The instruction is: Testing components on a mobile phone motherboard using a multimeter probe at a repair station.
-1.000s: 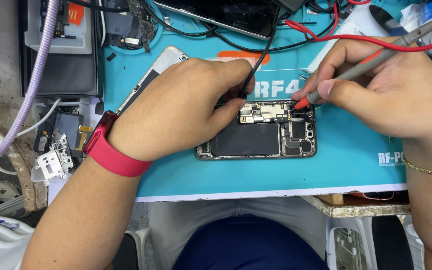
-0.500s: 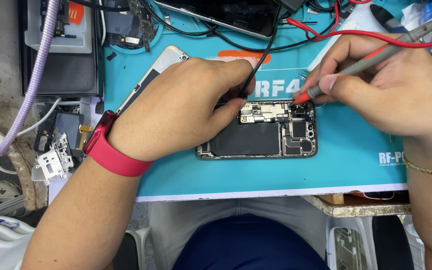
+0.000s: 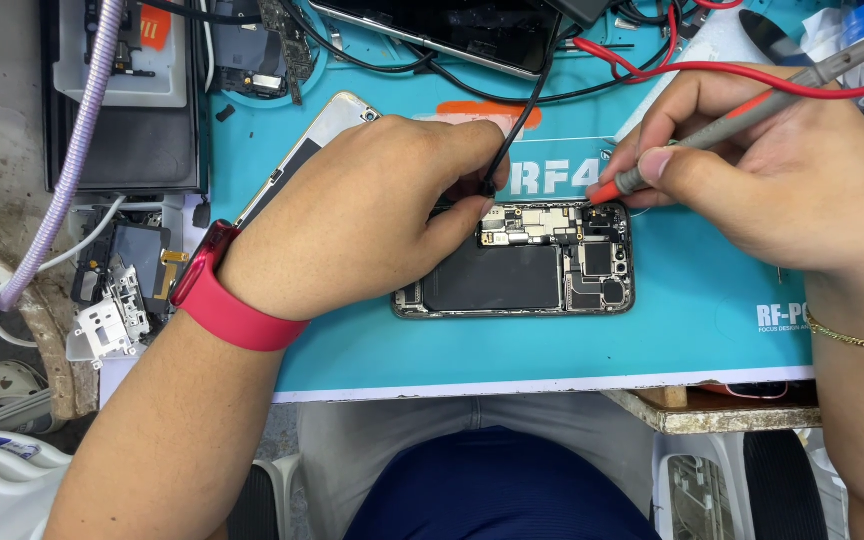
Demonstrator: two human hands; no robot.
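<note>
**Opened phone being probed on a teal mat**

Head view: a white-edged detached screen panel [image 3: 297, 165] is being partly covered by the left hand [image 3: 362, 215], whose fingers are pinching a thin black probe lead [image 3: 517, 125]. A grey, red-tipped probe [image 3: 692, 150] is being gripped by the right hand [image 3: 792, 185] against the opened black smartphone [image 3: 532, 270], which is lying on the teal rubber work mat [image 3: 692, 320].
</note>
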